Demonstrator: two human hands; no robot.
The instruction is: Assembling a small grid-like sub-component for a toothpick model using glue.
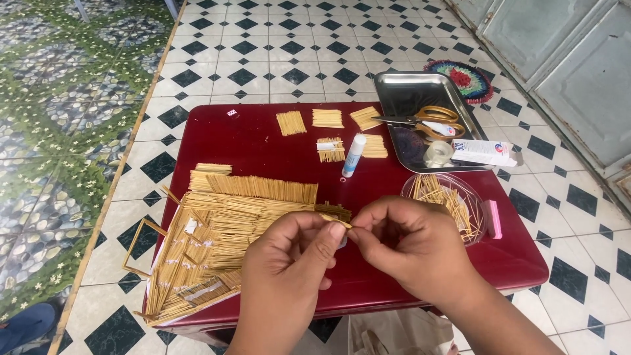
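Both hands pinching one small bundle of toothpicks over the near edge of a red table.

Left hand (296,253) and right hand (407,243) meet fingertip to fingertip, each grasping the toothpick bundle (336,221). Just left: large toothpick panel (230,223). Right: clear bowl of toothpicks (447,197). Far: glue stick (353,155), four small toothpick mats, steel tray (401,89) with scissors (427,121).

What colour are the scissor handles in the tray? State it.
Yellow-orange handles on the scissors, lying in the steel tray; the head view shows them best.
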